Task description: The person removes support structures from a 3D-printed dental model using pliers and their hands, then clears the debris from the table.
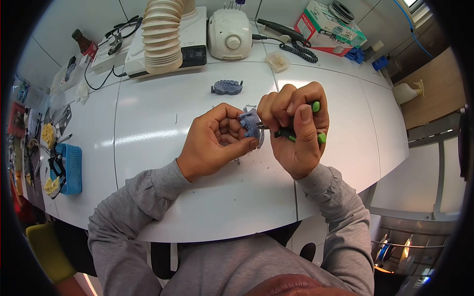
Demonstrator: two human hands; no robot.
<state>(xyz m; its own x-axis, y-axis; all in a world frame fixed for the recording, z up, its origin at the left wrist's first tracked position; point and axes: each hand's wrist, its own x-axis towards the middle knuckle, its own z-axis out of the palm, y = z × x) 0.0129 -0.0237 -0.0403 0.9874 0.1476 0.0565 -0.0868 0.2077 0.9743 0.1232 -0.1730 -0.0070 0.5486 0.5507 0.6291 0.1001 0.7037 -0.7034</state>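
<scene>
My left hand (pixel 213 140) is closed around a grey-blue dental model (pixel 250 124), thumb along its lower edge and fingers behind it. In my right hand (pixel 298 129) is a pair of pliers (pixel 285 133) with black and green handles, the fist wrapped round them. The metal jaws of the pliers are right at the model's right side, their tips partly hidden by my fingers. A second grey-blue dental model (pixel 227 87) lies on the white table (pixel 163 197) beyond my hands. Small grey crumbs are scattered on the tabletop beneath the held model.
At the back stand a ribbed suction hose (pixel 162 34), a white control unit (pixel 230 34) and a black handpiece (pixel 284 32) with a coiled cord. A small clear box (pixel 278 61) sits nearby. A blue basket (pixel 69 167) is at the left, a cardboard box (pixel 328 29) at the back right.
</scene>
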